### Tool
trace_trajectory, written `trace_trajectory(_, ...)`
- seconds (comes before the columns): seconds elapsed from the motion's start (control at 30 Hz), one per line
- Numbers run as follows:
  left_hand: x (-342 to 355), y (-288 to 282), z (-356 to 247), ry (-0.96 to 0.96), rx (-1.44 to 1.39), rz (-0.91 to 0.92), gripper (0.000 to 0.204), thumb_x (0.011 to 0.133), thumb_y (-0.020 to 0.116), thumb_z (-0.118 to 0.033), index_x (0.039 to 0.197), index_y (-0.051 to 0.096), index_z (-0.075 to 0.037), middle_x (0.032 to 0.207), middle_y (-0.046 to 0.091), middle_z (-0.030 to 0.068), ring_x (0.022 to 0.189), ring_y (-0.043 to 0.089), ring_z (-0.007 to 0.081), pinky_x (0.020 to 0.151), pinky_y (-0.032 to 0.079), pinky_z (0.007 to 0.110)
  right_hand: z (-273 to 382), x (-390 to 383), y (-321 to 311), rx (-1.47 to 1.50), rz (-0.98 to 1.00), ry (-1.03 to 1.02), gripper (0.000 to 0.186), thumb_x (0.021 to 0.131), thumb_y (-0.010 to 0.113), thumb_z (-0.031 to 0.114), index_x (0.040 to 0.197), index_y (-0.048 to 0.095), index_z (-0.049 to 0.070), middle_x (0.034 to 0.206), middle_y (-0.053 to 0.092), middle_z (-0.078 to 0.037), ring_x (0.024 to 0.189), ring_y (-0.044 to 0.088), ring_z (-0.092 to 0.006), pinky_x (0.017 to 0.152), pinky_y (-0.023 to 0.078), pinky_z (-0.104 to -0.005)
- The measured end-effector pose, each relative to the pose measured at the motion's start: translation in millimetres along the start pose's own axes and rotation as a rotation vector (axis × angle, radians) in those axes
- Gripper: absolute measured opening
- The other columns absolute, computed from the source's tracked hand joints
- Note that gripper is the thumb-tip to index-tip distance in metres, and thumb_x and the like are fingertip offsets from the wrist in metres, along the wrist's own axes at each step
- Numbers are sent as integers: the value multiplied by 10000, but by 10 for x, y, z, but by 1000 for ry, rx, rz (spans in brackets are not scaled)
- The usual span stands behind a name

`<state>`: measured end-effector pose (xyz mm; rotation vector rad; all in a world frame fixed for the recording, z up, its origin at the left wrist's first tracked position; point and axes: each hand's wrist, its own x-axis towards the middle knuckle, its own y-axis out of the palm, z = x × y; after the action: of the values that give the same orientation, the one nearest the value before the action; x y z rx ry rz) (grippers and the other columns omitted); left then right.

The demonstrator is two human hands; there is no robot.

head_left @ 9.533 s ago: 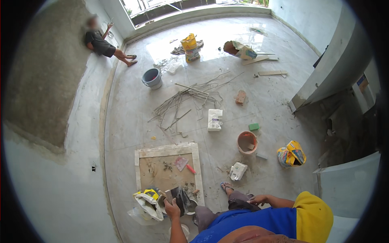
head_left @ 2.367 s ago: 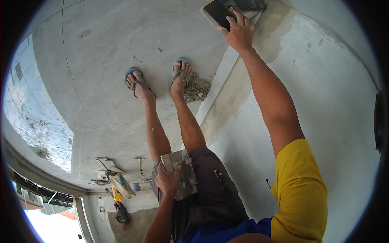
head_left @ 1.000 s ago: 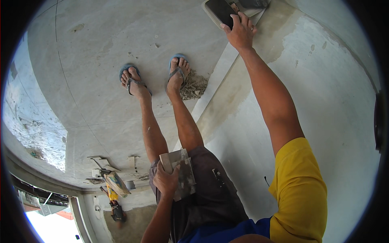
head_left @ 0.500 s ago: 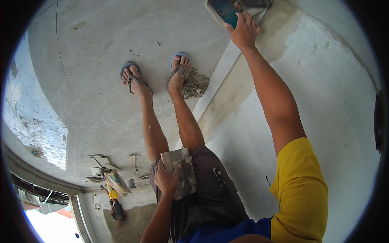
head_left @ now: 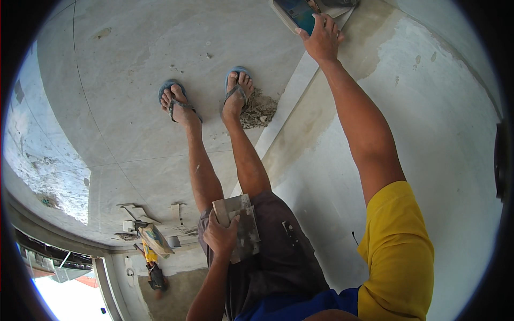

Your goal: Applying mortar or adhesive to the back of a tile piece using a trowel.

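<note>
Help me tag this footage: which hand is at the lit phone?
The right hand, arm stretched out, touches the phone; the left hand holds a flat, stained tool over the dark shorts.

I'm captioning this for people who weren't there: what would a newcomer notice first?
Probably the bright yellow sleeve at the right, with a bare arm stretching from it to the right hand, which is at a phone with a lit screen at the top edge. Next might come the left hand, gripping flat plastering tools over dark shorts at lower centre.
</note>
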<state>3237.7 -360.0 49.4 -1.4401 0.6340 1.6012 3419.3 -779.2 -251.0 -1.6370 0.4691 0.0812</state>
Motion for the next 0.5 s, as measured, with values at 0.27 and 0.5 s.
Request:
trace_trajectory(0.27, -9, 5, -59, 11, 16, -13, 802, 655, 823, -392, 1291, 540, 6, 1114, 655, 231, 1031, 634, 401, 906, 476, 477, -46, 45, -2, 31, -31, -16, 652, 805, 745, 437, 1313, 463, 141, 1380, 430, -134, 1311, 377, -311, 1001, 270, -578)
trace_trajectory(0.5, -21, 9, -109, 4, -24, -10, 790, 652, 828, -387, 1279, 551, 7, 1104, 659, 228, 1026, 636, 399, 902, 477, 475, -65, 77, 5, 28, -17, -2, 653, 811, 739, 435, 1322, 457, 142, 1403, 419, -140, 1314, 372, -318, 1004, 263, -575)
